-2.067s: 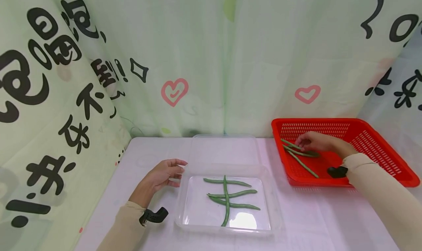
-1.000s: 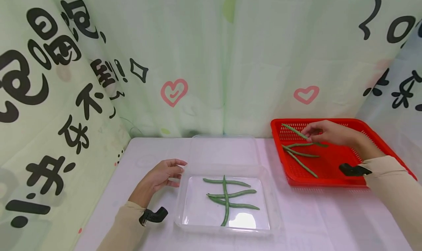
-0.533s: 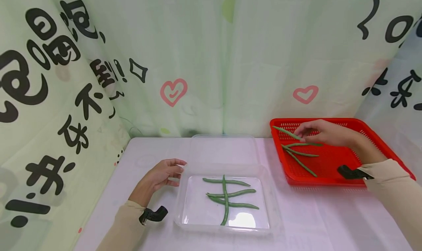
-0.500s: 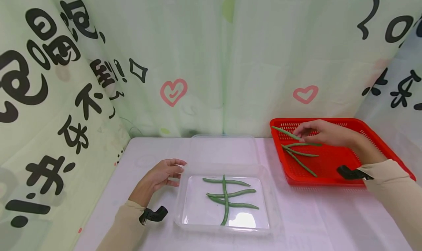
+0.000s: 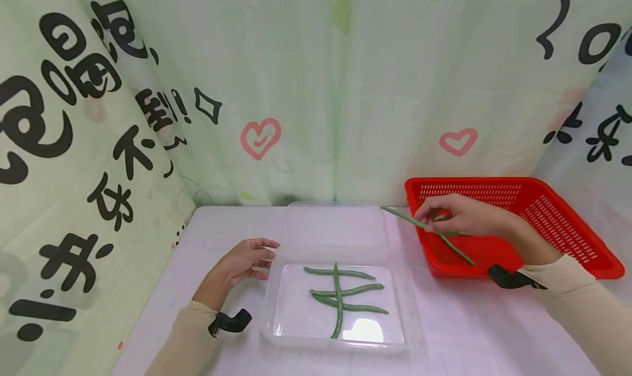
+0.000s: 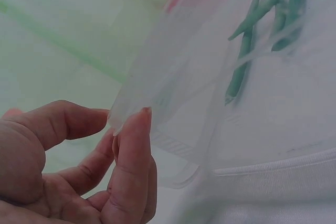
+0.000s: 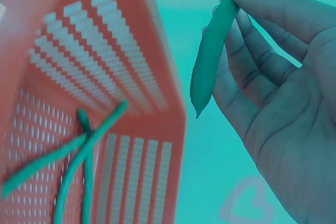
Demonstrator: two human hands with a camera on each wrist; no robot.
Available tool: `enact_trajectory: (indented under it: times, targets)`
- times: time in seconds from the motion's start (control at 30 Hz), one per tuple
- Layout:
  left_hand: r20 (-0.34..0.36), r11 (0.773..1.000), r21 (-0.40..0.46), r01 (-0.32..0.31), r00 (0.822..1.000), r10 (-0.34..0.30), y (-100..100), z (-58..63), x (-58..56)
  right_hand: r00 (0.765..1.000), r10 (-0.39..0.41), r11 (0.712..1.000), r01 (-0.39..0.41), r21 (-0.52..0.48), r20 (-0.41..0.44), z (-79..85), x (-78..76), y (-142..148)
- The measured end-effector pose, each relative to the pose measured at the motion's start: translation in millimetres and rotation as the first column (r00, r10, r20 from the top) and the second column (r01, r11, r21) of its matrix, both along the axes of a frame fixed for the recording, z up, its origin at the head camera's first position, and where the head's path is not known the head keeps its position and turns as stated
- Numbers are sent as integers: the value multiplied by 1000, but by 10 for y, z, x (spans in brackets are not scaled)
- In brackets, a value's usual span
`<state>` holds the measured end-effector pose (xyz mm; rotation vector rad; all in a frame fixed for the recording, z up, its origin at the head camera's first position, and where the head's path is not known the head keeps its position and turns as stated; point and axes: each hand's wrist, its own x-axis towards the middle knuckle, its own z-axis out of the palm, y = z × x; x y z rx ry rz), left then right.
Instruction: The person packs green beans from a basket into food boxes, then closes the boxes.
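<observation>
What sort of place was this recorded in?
Probably a makeshift recording booth rather than a working kitchen: printed curtains enclose a table on three visible sides, with a red basket and a clear container of green beans set out.

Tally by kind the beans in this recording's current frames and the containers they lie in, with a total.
Clear plastic box: 1
Red plastic basket: 1
Green beans: 8 (4 in the box, 3 in the basket, 1 in the right hand)
Total: 10
</observation>
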<state>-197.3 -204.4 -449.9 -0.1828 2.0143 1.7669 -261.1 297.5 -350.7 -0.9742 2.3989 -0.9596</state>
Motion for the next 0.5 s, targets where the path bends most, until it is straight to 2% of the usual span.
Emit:
enact_trajectory:
  times: [0.5]
  targets:
    - [-10, 1000, -7, -2, 1000, 2, -4, -21, -3, 990, 138, 990, -138, -22, 16, -69, 300, -558]
